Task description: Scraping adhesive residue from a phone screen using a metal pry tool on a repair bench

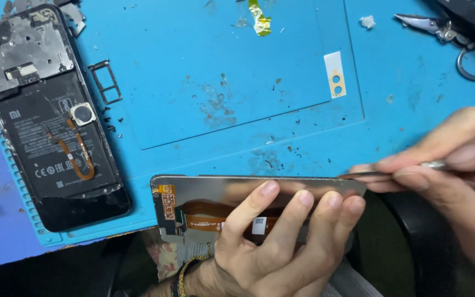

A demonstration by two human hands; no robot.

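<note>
— Where was the display panel [259, 190] held?
— At the mat's [237, 71] near edge, clamped by the left hand [270, 247].
— And the right hand [446, 159]?
— Its fingers were pinched shut on tweezers [380, 173], tip touching the panel's right corner.

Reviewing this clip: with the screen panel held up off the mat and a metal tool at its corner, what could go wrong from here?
1. The left hand holds the display panel in the air past the edge of the blue mat; a slip might drop it.
2. The metal tool in the right hand meets the panel's upper right corner; pressure there might chip it.
3. The orange flex cable lies exposed near the fingers and might snag.
</note>
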